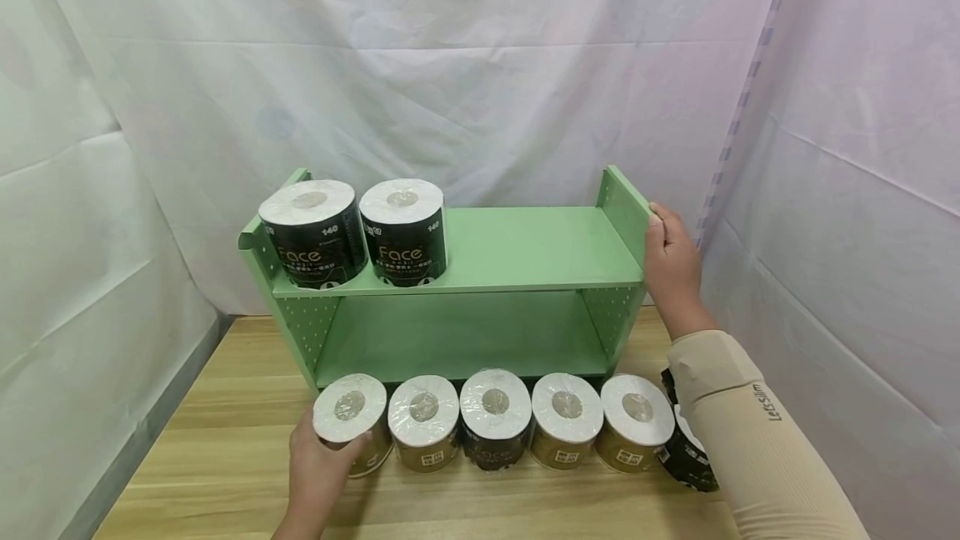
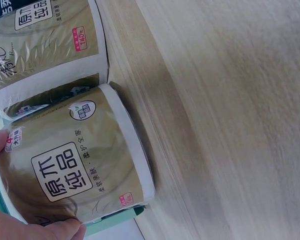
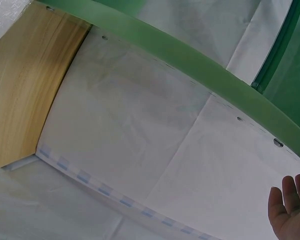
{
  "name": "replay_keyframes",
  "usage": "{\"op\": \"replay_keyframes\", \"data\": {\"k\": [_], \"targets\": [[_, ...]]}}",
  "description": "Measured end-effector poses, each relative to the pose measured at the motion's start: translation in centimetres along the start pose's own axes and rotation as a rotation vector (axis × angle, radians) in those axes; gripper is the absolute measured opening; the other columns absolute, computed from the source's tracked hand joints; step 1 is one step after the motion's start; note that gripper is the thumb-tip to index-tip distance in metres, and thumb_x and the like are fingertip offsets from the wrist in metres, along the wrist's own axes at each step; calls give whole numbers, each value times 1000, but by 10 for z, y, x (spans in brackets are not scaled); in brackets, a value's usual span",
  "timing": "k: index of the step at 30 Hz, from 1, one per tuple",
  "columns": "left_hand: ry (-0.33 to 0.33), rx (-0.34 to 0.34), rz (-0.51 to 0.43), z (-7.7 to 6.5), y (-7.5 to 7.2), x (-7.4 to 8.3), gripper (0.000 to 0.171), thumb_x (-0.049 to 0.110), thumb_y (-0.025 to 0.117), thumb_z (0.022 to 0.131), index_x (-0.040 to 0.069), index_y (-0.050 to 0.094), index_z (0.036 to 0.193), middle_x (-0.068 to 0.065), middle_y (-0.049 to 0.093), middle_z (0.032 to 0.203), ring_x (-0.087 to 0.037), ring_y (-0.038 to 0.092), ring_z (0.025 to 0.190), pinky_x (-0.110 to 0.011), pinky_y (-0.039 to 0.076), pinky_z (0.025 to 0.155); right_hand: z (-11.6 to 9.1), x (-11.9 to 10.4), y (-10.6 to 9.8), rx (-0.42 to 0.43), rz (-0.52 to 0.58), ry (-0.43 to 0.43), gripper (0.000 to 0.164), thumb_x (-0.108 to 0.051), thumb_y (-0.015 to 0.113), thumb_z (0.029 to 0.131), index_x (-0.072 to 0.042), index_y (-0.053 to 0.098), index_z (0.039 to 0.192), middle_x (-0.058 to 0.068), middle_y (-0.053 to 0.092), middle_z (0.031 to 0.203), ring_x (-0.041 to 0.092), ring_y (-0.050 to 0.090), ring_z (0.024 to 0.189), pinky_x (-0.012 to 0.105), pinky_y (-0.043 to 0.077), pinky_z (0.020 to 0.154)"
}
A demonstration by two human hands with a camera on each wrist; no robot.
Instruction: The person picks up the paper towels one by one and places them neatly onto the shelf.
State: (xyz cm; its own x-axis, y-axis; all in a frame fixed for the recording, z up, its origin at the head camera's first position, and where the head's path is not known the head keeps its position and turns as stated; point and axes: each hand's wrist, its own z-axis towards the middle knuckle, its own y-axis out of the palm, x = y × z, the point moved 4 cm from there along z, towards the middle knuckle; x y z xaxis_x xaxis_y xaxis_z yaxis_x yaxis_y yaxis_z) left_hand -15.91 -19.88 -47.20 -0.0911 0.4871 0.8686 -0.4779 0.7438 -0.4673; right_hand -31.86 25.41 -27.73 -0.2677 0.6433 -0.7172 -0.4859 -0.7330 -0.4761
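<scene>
My left hand (image 1: pixel 318 465) grips the leftmost gold toilet roll (image 1: pixel 370 461) of the front row, which stands upright on the table. In the left wrist view, the fingers and thumb (image 2: pixel 65 229) lie on opposite sides of that roll's gold wrapper. My right hand (image 1: pixel 672 269) is at the right end panel of the green shelf (image 1: pixel 540 248), touching its upper edge. Its fingers (image 3: pixel 291 192) look fairly straight in the right wrist view, outside the panel. Two black-wrapped toilet rolls, one at far left (image 1: pixel 318 244) and one beside it (image 1: pixel 402 240), stand on the upper board.
Further gold and black toilet rolls (image 1: pixel 495 419) line the wooden table (image 1: pixel 202 440) before the shelf. At the right end, black-wrapped rolls (image 1: pixel 686 461) are partly hidden by my sleeve (image 1: pixel 750 432). White cloth (image 1: pixel 450 65) hangs behind and at both sides.
</scene>
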Motion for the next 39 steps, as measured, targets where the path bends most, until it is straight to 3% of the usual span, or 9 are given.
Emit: {"op": "replay_keyframes", "data": {"k": [10, 20, 27, 32, 39], "targets": [[-22, 1, -1, 0, -3, -1, 82, 6, 82, 70, -17, 37, 134, -34, 45, 123, -47, 41, 118, -61, 31, 104, -2, 0, 0, -14, 3, 1, 54, -40, 25, 105, -11, 40, 148, 13, 41, 149, 38, 45, 129, 57, 37, 100], [22, 49, -23, -1, -8, 5, 80, 5, 84, 68, -16, 41, 132, -33, 48, 121, -47, 43, 117, -61, 31, 103, -2, 0, 0, -16, 2, -1, 54, -40, 24, 105, -12, 39, 148, 13, 40, 150, 37, 46, 125, 56, 37, 98], [-6, 58, -21, -2, -12, 7, 81, 6, 83, 69, -17, 38, 133, -34, 45, 122, -47, 42, 117, -62, 32, 102, -2, 0, 1, -10, -7, 3, 54, -40, 24, 105, -10, 40, 147, 13, 42, 149, 35, 49, 113, 55, 39, 95], [-16, 57, -23, -2, -15, 8, 83, 7, 83, 70, -16, 36, 134, -33, 43, 122, -47, 43, 116, -62, 33, 101, -2, 0, 0, -12, -2, 6, 54, -40, 24, 105, -11, 40, 148, 12, 41, 150, 35, 48, 114, 55, 38, 96], [13, 76, -34, -3, -21, 16, 83, 6, 82, 70, -15, 36, 136, -33, 44, 121, -46, 42, 117, -61, 32, 101, -3, -1, 0, -17, -3, 12, 54, -40, 24, 105, -13, 39, 148, 12, 40, 150, 35, 48, 114, 54, 39, 94]]}}
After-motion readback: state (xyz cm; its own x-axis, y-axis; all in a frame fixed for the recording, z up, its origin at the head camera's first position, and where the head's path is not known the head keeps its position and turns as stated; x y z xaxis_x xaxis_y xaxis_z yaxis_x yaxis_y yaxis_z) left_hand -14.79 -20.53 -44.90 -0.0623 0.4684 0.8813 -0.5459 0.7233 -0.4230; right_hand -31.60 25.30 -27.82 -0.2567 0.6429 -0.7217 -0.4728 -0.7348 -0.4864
